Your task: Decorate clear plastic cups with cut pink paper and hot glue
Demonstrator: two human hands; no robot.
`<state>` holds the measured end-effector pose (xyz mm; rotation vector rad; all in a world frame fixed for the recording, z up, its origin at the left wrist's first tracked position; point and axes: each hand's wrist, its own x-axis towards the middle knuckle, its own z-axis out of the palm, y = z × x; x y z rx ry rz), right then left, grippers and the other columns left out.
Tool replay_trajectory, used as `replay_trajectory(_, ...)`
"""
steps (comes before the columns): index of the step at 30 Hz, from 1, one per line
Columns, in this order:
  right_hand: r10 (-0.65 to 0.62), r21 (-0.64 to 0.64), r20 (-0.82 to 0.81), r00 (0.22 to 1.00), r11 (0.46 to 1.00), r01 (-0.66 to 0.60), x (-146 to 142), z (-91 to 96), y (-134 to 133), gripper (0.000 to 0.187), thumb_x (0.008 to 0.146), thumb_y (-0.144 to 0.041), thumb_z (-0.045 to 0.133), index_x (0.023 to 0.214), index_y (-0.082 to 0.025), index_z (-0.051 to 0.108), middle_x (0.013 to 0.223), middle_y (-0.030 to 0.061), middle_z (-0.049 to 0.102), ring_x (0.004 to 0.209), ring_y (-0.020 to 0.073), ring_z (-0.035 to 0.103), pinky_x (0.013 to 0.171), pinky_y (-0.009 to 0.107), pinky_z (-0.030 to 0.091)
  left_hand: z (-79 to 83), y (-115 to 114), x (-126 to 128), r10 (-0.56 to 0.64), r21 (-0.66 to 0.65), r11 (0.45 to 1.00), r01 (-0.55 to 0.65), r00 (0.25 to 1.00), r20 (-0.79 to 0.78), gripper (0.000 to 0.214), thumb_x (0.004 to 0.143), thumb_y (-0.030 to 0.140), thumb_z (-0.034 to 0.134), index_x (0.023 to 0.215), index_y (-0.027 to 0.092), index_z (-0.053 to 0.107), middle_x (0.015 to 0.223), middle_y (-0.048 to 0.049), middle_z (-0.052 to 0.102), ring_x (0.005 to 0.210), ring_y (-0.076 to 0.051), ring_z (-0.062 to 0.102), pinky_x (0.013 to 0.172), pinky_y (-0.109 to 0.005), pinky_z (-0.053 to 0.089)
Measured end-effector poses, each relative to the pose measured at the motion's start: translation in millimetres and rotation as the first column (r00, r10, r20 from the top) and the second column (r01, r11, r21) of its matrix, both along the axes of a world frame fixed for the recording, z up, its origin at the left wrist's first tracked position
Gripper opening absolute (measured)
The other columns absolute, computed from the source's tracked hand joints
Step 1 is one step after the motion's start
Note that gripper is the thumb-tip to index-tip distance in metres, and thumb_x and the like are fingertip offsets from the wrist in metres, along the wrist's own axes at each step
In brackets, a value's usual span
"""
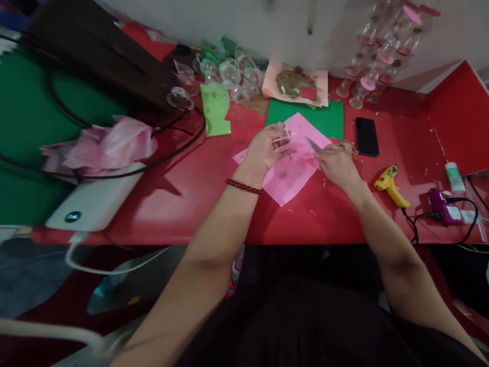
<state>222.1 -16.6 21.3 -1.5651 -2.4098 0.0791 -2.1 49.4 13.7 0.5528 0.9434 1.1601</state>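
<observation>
My left hand (pixel 265 145), with a brown bead bracelet at the wrist, has its fingers curled round a small clear plastic piece (pixel 286 133). My right hand (pixel 338 163) grips scissors (pixel 314 145), the pointed metal blade aimed left toward the plastic piece; a pale loop shows by the fingers, and most of the handle is covered. Under both hands lies a pink sheet (pixel 286 181), partly over a green sheet (pixel 328 117). Small scraps are scattered beside it on the red table.
Behind are clear plastic cups (pixel 231 74) and a soil-strewn pink paper (pixel 296 84). A stack of clear plastic bottle parts (pixel 376 56) rises at back right. A phone (pixel 367 136), yellow glue gun (pixel 391 186) and purple socket block (pixel 445 208) lie right; a white power bank (pixel 97 201) and cables left.
</observation>
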Motion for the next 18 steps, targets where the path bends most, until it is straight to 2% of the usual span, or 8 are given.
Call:
replay_trajectory(2, -0.151, 0.013, -0.242, 0.958, 0.987, 0.159, 4.2, -2.3, 0.8, 0.025, 0.102, -0.022, 0.054, 0.095, -0.024, 0.078, 0.098, 0.0090, 0.082, 0.105, 0.0303, 0.072, 0.107, 0.057, 0.044, 0.2, 2.7, -1.5, 0.067, 0.029, 0.997, -0.068, 0.997, 0.022, 0.021, 0.076, 0.023, 0.079, 0.093, 0.027, 0.068, 0.095, -0.0030, 0.075, 0.093, -0.020, 0.069, 0.083, -0.034, 0.058)
replay_trajectory(5, -0.335, -0.156, -0.629, 0.701, 0.939, 0.308, 9.1, -5.7, 5.2, 0.012, 0.096, -0.028, 0.067, 0.106, -0.024, 0.072, 0.076, 0.0011, 0.073, 0.076, 0.0222, 0.071, 0.079, 0.040, 0.055, 6.5, 5.4, -6.6, 0.237, 0.036, 0.970, -0.239, 0.969, 0.069, 0.012, 0.084, 0.021, 0.071, 0.092, 0.028, 0.066, 0.088, 0.0003, 0.074, 0.087, -0.016, 0.068, 0.084, -0.028, 0.056)
replay_trajectory(7, -0.413, -0.288, -0.735, 0.537, 0.908, 0.304, 11.1, -7.4, 8.1, 0.016, 0.092, -0.029, 0.071, 0.107, -0.024, 0.069, 0.067, -0.0027, 0.067, 0.061, 0.0174, 0.064, 0.064, 0.033, 0.052, 11.2, 6.2, -10.9, 0.300, 0.016, 0.953, -0.303, 0.949, 0.093, 0.009, 0.089, 0.019, 0.066, 0.091, 0.028, 0.066, 0.083, 0.0020, 0.072, 0.082, -0.013, 0.065, 0.083, -0.026, 0.055)
replay_trajectory(9, -0.417, -0.299, -0.776, 0.472, 0.904, 0.306, 10.1, -8.4, 8.0, 0.011, 0.091, -0.029, 0.071, 0.100, -0.023, 0.069, 0.069, -0.0016, 0.069, 0.059, 0.0159, 0.065, 0.063, 0.032, 0.053, 14.2, 5.9, -14.8, 0.297, 0.028, 0.953, -0.301, 0.950, 0.098, 0.008, 0.091, 0.020, 0.066, 0.092, 0.029, 0.067, 0.082, 0.0024, 0.072, 0.085, -0.014, 0.066, 0.084, -0.026, 0.055)
replay_trajectory(11, -0.336, -0.182, -0.785, 0.520, 0.928, 0.324, 5.0, -9.1, 3.8, 0.007, 0.094, -0.029, 0.068, 0.095, -0.023, 0.072, 0.082, 0.0026, 0.076, 0.073, 0.0186, 0.073, 0.073, 0.034, 0.059, 16.9, 3.8, -17.7, 0.253, 0.072, 0.963, -0.259, 0.964, 0.087, 0.012, 0.088, 0.023, 0.070, 0.096, 0.032, 0.070, 0.083, 0.0018, 0.074, 0.096, -0.018, 0.070, 0.088, -0.029, 0.057)
replay_trajectory(14, -0.161, 0.002, -0.627, 0.763, 0.978, 0.208, -7.7, -10.1, -6.2, 0.017, 0.098, -0.026, 0.062, 0.095, -0.025, 0.079, 0.106, 0.0058, 0.082, 0.104, 0.0243, 0.078, 0.097, 0.040, 0.060, 27.5, -4.3, -19.5, 0.164, 0.116, 0.978, -0.172, 0.983, 0.077, 0.021, 0.088, 0.022, 0.071, 0.103, 0.035, 0.074, 0.084, 0.0013, 0.076, 0.101, -0.021, 0.072, 0.091, -0.032, 0.060)
replay_trajectory(16, -0.044, -0.002, -0.446, 0.894, 0.999, 0.049, -15.6, -10.0, -11.7, 0.025, 0.101, -0.024, 0.058, 0.096, -0.024, 0.082, 0.114, 0.0083, 0.083, 0.112, 0.0267, 0.077, 0.103, 0.042, 0.058, 39.4, -12.1, -19.4, 0.097, 0.116, 0.988, -0.106, 0.992, 0.080, 0.015, 0.091, 0.020, 0.069, 0.099, 0.031, 0.073, 0.085, 0.0024, 0.076, 0.089, -0.017, 0.071, 0.087, -0.031, 0.060)
replay_trajectory(18, 0.047, -0.032, -0.277, 0.960, 0.998, -0.058, -20.8, -8.5, -15.1, 0.028, 0.102, -0.024, 0.055, 0.099, -0.022, 0.083, 0.116, 0.0112, 0.083, 0.113, 0.0298, 0.075, 0.103, 0.046, 0.056, 50.5, -19.0, -18.7, 0.036, 0.090, 0.995, -0.044, 0.996, 0.085, 0.009, 0.095, 0.017, 0.065, 0.091, 0.023, 0.070, 0.085, 0.0027, 0.076, 0.072, -0.012, 0.064, 0.084, -0.030, 0.059)
